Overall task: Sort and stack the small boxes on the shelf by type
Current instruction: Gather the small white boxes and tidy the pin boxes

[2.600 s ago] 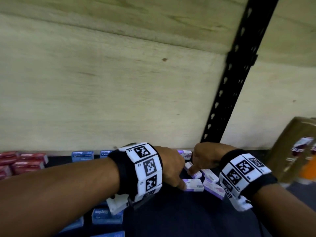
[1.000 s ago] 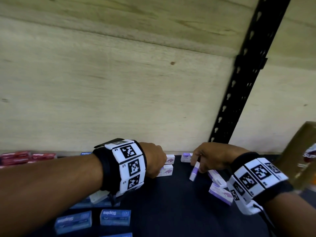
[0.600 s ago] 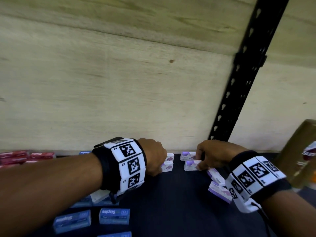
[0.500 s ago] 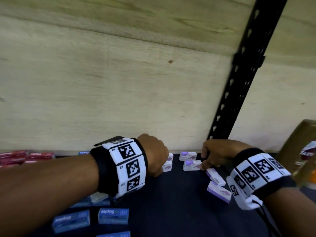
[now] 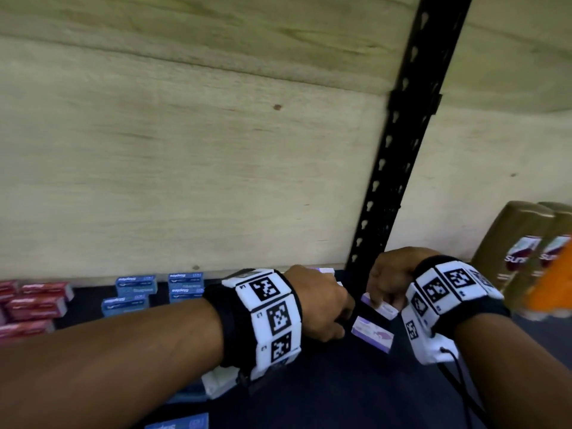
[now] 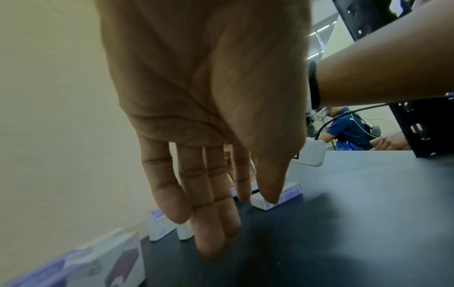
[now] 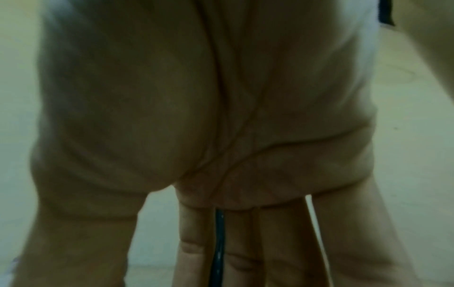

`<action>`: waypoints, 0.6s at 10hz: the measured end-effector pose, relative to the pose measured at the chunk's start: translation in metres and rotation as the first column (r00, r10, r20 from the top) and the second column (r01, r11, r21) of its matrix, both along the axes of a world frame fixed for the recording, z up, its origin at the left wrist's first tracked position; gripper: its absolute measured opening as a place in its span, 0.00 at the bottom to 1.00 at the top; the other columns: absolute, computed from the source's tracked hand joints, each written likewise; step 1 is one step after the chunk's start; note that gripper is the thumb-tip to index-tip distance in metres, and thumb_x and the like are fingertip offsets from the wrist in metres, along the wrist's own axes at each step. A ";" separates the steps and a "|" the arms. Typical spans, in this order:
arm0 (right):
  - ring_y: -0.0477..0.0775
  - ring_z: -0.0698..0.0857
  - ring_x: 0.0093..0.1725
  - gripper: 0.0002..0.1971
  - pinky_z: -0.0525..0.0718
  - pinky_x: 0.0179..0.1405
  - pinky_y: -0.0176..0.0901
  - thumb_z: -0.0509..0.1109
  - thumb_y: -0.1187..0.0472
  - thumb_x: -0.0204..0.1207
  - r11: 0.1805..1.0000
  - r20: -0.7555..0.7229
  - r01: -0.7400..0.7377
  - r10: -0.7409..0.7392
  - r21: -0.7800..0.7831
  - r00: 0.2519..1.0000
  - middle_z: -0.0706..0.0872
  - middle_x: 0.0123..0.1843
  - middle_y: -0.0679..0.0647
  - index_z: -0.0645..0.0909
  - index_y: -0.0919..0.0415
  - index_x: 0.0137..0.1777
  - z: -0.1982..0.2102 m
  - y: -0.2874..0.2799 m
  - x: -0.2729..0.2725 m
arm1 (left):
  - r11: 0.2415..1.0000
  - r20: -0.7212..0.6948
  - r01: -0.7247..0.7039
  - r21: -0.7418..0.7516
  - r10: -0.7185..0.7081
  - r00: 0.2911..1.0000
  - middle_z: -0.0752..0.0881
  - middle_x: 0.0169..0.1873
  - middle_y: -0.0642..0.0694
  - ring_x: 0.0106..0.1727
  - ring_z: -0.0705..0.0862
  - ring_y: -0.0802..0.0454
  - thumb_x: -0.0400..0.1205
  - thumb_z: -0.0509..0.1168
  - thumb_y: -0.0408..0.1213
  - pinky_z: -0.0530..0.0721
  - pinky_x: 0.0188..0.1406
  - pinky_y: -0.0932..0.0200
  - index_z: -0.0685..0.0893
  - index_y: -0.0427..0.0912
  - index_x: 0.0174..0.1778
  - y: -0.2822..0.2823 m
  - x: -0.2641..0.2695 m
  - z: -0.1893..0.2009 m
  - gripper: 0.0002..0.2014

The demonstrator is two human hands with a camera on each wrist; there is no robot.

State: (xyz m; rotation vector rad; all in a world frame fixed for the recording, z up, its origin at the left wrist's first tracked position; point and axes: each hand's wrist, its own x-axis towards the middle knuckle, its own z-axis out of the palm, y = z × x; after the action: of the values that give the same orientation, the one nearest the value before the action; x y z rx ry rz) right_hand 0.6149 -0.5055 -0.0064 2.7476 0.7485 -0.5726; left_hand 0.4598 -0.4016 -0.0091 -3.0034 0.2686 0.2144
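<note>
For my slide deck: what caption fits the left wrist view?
Left hand, fingers straight, reaches down toward small purple-and-white boxes on a dark shelf.

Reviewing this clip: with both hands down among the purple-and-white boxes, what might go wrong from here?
1. The right hand reaches over a tilted purple-and-white box; its grip is hidden, so a slip is possible.
2. The left hand has straight fingers near a loose box and may nudge it askew.
3. The gold bottles stand close to the right wrist and could be bumped.
</note>
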 end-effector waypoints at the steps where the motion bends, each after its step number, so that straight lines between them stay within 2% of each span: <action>1: 0.59 0.88 0.62 0.16 0.85 0.66 0.55 0.73 0.58 0.78 0.999 -0.026 0.021 -0.020 0.033 0.999 0.90 0.61 0.56 0.87 0.60 0.65 0.009 -0.006 -0.008 | 0.999 0.001 0.002 -0.034 -0.001 1.000 0.84 0.60 0.48 0.61 0.81 0.45 0.84 0.61 0.54 0.73 0.45 0.57 0.77 0.60 0.71 -0.003 0.012 -0.005 0.19; 2: 0.57 0.88 0.59 0.16 0.83 0.67 0.52 0.71 0.61 0.81 0.999 -0.074 0.004 -0.001 0.041 0.997 0.88 0.61 0.55 0.85 0.61 0.67 0.013 -0.006 -0.010 | 0.999 -0.021 0.009 -0.050 -0.010 1.000 0.83 0.62 0.48 0.63 0.80 0.46 0.84 0.60 0.56 0.73 0.46 0.57 0.74 0.64 0.74 -0.005 0.020 -0.008 0.21; 3: 0.53 0.87 0.55 0.18 0.79 0.70 0.49 0.72 0.63 0.81 0.999 -0.186 -0.021 0.027 0.035 0.982 0.85 0.57 0.49 0.83 0.61 0.71 0.020 -0.005 -0.008 | 0.999 -0.030 0.010 -0.042 -0.011 0.999 0.83 0.62 0.48 0.63 0.80 0.46 0.84 0.60 0.56 0.72 0.44 0.57 0.73 0.65 0.75 -0.008 0.022 -0.011 0.21; 4: 0.57 0.81 0.71 0.20 0.75 0.72 0.46 0.69 0.62 0.83 0.998 -0.190 -0.069 0.069 0.007 0.979 0.84 0.66 0.53 0.79 0.61 0.75 0.023 -0.006 -0.009 | 0.999 -0.039 -0.004 -0.041 0.002 0.999 0.82 0.60 0.46 0.61 0.80 0.45 0.84 0.61 0.54 0.72 0.43 0.56 0.74 0.62 0.72 -0.008 0.022 -0.012 0.19; 5: 0.58 0.83 0.68 0.19 0.79 0.71 0.48 0.68 0.61 0.83 0.998 -0.136 -0.059 0.063 0.033 0.989 0.84 0.71 0.57 0.80 0.62 0.73 0.015 -0.007 -0.011 | 0.998 -0.070 -0.008 -0.055 0.004 0.998 0.83 0.57 0.47 0.54 0.79 0.49 0.84 0.62 0.52 0.71 0.42 0.56 0.76 0.58 0.70 -0.006 0.020 -0.011 0.17; 6: 0.49 0.84 0.48 0.21 0.85 0.55 0.33 0.66 0.63 0.85 0.997 -0.173 -0.065 0.070 0.033 0.982 0.83 0.70 0.58 0.76 0.63 0.77 0.014 -0.004 -0.013 | 0.998 -0.100 -0.026 -0.063 0.020 0.995 0.81 0.50 0.51 0.46 0.73 0.53 0.83 0.63 0.52 0.71 0.41 0.56 0.77 0.56 0.67 -0.002 0.014 -0.008 0.17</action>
State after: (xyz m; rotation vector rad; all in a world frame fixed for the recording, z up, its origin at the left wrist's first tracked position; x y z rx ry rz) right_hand 0.6016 -0.5094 0.0077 2.7091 0.8913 -0.8021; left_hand 0.4738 -0.4039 -0.0176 -3.0650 0.2548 0.3651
